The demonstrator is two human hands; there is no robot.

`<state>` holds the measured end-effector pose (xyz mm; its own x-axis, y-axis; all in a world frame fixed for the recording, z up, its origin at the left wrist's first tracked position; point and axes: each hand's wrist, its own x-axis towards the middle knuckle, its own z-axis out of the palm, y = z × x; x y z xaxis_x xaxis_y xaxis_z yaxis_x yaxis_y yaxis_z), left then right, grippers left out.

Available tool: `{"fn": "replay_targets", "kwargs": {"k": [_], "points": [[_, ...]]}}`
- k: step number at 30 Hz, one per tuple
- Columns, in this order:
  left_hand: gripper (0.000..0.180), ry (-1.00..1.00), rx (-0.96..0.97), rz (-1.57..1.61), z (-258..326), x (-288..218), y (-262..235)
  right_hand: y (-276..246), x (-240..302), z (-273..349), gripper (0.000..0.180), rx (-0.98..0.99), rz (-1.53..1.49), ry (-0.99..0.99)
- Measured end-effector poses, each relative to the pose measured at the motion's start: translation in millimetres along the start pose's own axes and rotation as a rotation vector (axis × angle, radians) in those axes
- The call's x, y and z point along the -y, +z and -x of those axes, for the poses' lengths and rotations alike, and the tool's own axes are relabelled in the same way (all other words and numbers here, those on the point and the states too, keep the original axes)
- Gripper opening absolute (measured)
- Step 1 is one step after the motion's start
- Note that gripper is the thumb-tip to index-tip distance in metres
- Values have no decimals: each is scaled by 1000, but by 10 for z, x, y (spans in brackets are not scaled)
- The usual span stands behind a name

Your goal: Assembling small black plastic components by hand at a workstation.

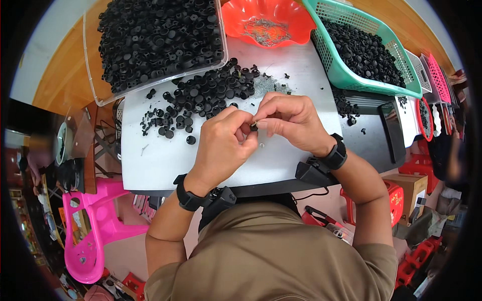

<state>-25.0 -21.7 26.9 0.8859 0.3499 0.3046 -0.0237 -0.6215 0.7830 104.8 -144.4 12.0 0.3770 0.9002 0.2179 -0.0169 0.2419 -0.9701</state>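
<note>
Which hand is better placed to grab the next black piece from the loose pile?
Probably left. The left hand sits nearer the loose pile, up and to its left; the right hand pinches beside the small black part.

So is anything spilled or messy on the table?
Yes. A few small black plastic parts lie scattered at the right beside the green basket, away from the main loose pile. Otherwise, both hands pinch one small black part together.
</note>
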Motion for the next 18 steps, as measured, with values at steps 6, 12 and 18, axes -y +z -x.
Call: {"fn": "replay_targets", "kwargs": {"k": [6,12,18], "points": [[15,11,-34,32,-39,25,14,-44,30,-8,4,-23,240,-35],[14,11,-45,11,-24,-1,17,-16,46,-20,2,-16,372,-107],[13,31,-97,-7,-28,-26,42,-18,18,9,4,-50,336,-44]]}}
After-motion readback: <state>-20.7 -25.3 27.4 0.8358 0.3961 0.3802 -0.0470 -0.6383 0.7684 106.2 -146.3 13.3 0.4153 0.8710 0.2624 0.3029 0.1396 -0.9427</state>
